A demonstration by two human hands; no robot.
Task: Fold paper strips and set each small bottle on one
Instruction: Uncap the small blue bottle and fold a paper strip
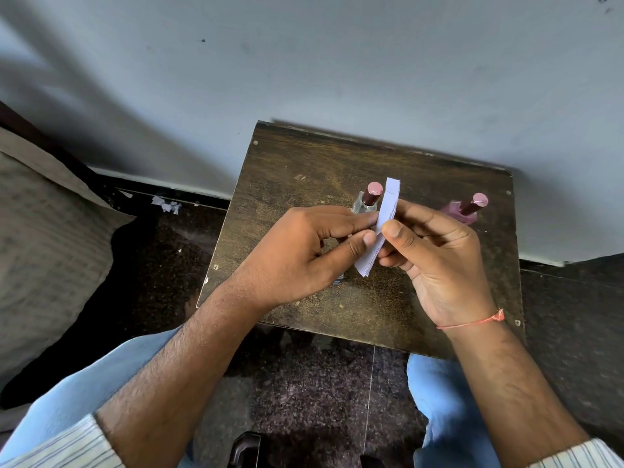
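Observation:
A narrow white paper strip (385, 214) stands nearly upright above the small dark wooden table (304, 170), folded over at its lower end. My left hand (304, 255) pinches its left edge between thumb and forefinger. My right hand (435, 261) pinches it from the right with the thumb on top. Behind my fingers stands a clear small bottle (366, 201) with a pink cap. A pink small bottle (464, 211) with a pink cap stands further right, near the table's right edge.
The table stands against a pale grey wall. A beige cushion (44, 238) lies at the left. Scraps of torn paper (167, 204) lie on the dark speckled floor by the wall. My knees in blue trousers frame the table's near edge.

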